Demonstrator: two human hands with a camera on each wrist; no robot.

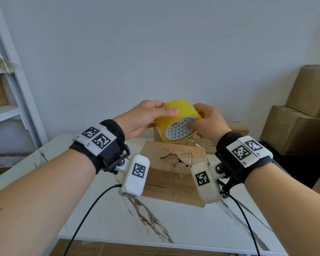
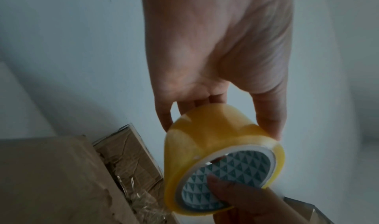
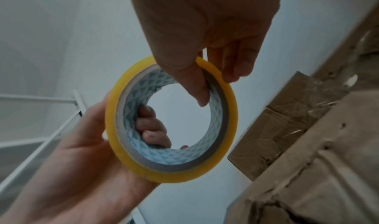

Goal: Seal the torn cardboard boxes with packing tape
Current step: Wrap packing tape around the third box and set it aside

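Aloft, both hands (image 1: 144, 119) (image 1: 209, 122) around the tape roll (image 1: 177, 119).

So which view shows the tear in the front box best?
The head view: the jagged tear in the front box is sharp and nearly whole. Right wrist catches dim ragged edges at its lower corner; left wrist shows only a torn margin.

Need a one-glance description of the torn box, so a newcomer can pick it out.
On the marble table, nearest the person, lies a flat box below the yellow tape roll both hands hold. Unlike the box behind, its top has a jagged rip.
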